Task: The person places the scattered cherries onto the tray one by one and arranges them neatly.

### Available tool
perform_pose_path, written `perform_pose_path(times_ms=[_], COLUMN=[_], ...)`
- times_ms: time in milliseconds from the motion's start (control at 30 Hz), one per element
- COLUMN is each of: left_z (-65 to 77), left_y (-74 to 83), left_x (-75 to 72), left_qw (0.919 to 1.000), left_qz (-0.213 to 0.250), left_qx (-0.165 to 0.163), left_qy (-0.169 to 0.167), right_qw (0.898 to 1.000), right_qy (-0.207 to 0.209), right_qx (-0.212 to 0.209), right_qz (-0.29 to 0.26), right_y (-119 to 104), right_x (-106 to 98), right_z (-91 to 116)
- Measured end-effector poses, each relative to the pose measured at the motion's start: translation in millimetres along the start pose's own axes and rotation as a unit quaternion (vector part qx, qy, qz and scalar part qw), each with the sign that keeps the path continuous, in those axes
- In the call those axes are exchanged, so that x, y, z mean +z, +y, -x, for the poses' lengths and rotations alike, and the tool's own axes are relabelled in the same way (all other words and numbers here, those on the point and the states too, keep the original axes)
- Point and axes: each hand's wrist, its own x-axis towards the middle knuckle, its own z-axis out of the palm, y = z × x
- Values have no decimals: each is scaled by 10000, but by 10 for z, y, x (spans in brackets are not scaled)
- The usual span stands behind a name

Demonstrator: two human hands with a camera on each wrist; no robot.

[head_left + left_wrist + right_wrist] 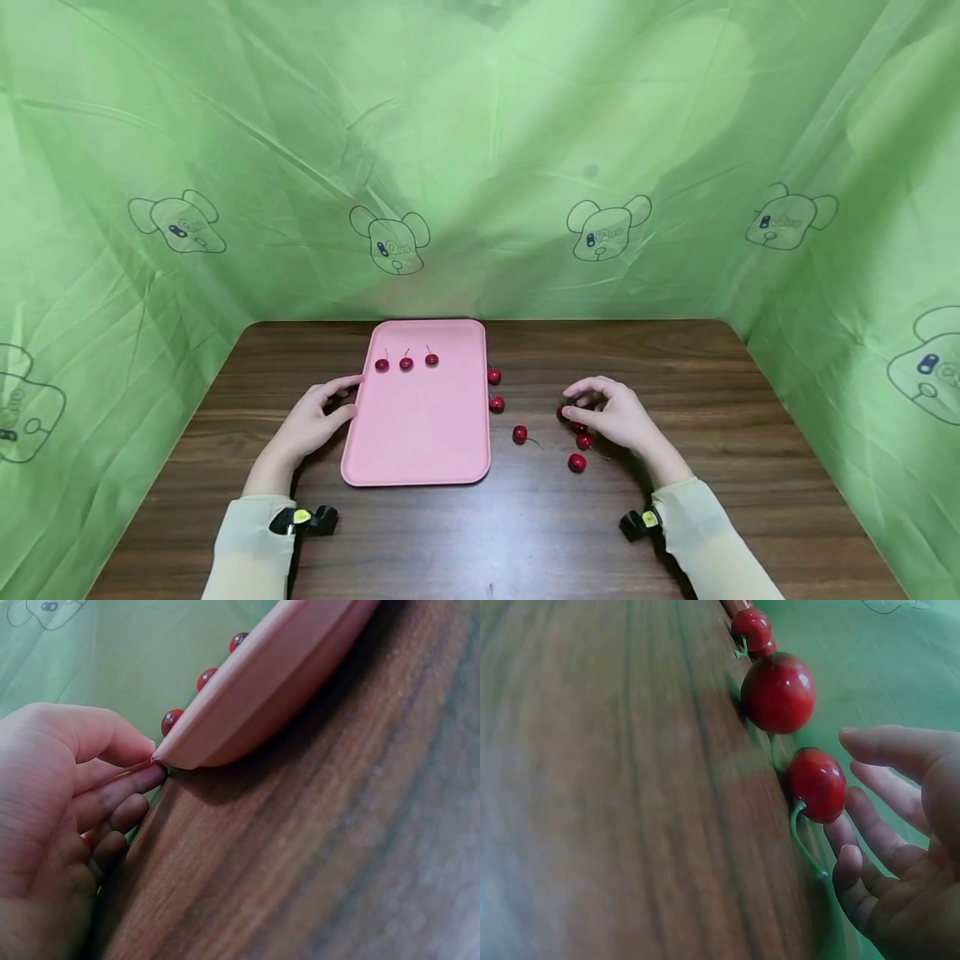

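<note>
Three red cherries [406, 364] with stems stand in a row near the far end of a pink tray [420, 433]. At the tray's left edge is my left hand [318, 421], thumb and index fingertips touching the rim a little apart; the left wrist view shows the fingertips [150, 754] right at the rim. My right hand [611, 412] is over a loose group of cherries, fingers spread and loosely bent. In the right wrist view, a cherry [817, 784] with a green stem lies in front of the parted fingers, and a larger-looking cherry [778, 694] lies nearby.
Between the tray and my right hand lie more cherries, one [520, 434] with its stem pointing right and two, including this cherry [497, 404], close along the tray's right edge. The brown wooden table [540, 533] is enclosed by green cloth [480, 167] with bear outlines.
</note>
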Motion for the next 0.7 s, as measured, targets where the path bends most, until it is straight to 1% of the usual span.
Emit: perform_pose_path(times_ms=[100,367,567,700], left_z=[-4,-10,-1,-5], left_y=[0,-7,-36,-31], left_x=[4,16,10,4], left_qw=[10000,9996,9999,9999], left_qz=[-19,149,48,81], left_qx=[-4,237,103,61], left_qy=[-12,19,94,72], right_qw=[10000,9998,9994,9991], right_qy=[-45,-67,-66,-56], right_qx=[67,75,-97,-158], right_qz=[-6,193,325,387], right_y=[3,-38,-36,-18], right_x=[8,14,41,54], right_z=[12,37,22,30])
